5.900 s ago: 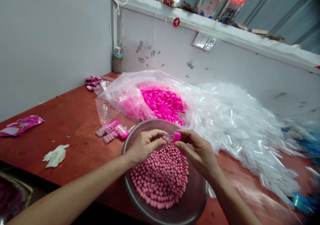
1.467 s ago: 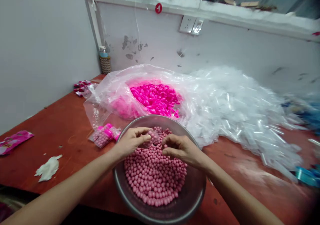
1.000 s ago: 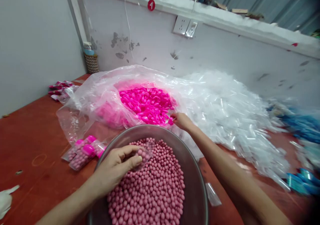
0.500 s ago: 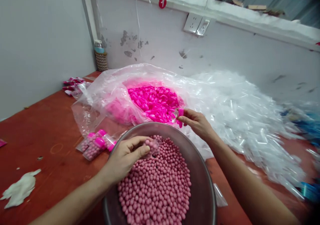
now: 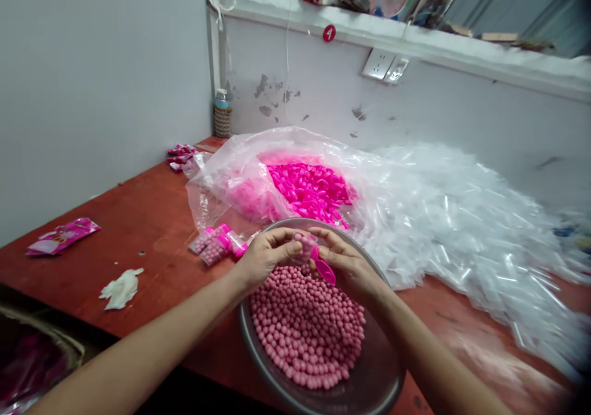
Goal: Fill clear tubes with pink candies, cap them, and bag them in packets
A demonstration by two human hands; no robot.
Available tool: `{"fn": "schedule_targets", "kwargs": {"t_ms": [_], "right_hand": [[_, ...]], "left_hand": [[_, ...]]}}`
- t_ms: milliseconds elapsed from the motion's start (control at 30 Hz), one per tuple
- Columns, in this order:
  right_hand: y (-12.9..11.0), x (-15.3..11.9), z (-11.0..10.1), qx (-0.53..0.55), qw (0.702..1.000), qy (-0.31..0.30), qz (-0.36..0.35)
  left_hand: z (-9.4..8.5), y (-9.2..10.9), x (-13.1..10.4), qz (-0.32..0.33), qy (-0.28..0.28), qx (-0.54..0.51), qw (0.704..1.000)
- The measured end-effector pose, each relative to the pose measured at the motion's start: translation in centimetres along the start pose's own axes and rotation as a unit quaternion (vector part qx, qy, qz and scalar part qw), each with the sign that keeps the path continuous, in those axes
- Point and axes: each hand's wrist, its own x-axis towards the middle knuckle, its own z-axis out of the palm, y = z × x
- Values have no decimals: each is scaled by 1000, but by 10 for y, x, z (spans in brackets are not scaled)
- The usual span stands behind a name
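My left hand [image 5: 270, 256] is closed round a small clear plastic container [image 5: 305, 244] with pink balls inside. Pinched in my right hand [image 5: 346, 261] is a bright pink flip-top cap [image 5: 324, 267], held against the container's open end; whether it is seated I cannot tell. Both hands are over a grey metal bowl [image 5: 383, 396] heaped with pink balls [image 5: 305, 329]. Left of the bowl lie several filled containers [image 5: 215, 247] with pink caps. Behind it a clear plastic bag [image 5: 221, 156] opens onto a pile of pink caps [image 5: 311, 187].
A large heap of clear empty containers [image 5: 452, 205] spreads over the right of the red table [image 5: 157, 236]. At left lie a pink packet [image 5: 63, 236] and a crumpled white tissue [image 5: 121, 289]. A woven holder with a bottle [image 5: 222, 116] stands in the back corner, below a shelf [image 5: 351, 26].
My right hand has brought a pink cap from the bag's edge to the container in my left hand. The view has swung left, showing more of the table's left side.
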Motion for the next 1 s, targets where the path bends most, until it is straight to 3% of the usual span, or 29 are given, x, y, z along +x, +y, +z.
{"fn": "schedule_targets", "kwargs": {"t_ms": [100, 167, 267, 333, 400, 500, 600, 667, 733, 900, 1000], "right_hand": [[-1, -7, 5, -206, 975, 53, -68], [-3, -12, 6, -376, 909, 90, -158], [-6, -16, 7, -556, 777, 111, -275], [-7, -16, 7, -609, 728, 85, -303], [-6, -16, 6, -631, 706, 57, -316], [-3, -16, 3, -620, 714, 67, -317], [-3, -18, -2, -547, 778, 131, -279], [-6, -21, -6, -478, 824, 163, -257], [-8, -23, -7, -433, 850, 163, -252], [-9, -28, -2, -451, 848, 119, -249], [-12, -31, -1, -479, 826, 132, -265]], "left_hand": [[-2, -2, 1, 0, 6, -4, 1000], [-3, -2, 1, -5, 4, 2, 1000], [-3, -1, 1, -21, -6, 11, 1000], [-3, 0, 0, -37, -14, 6, 999], [-3, 1, -1, -50, -20, -8, 999], [-3, -1, 0, -47, -22, -19, 998], [-4, -4, 0, -10, -16, 32, 999], [-2, -4, -1, 29, -15, 121, 992], [0, -4, -3, 68, -16, 211, 975], [8, 1, -11, 136, -2, 327, 935], [11, 3, -13, 157, -2, 350, 924]]}}
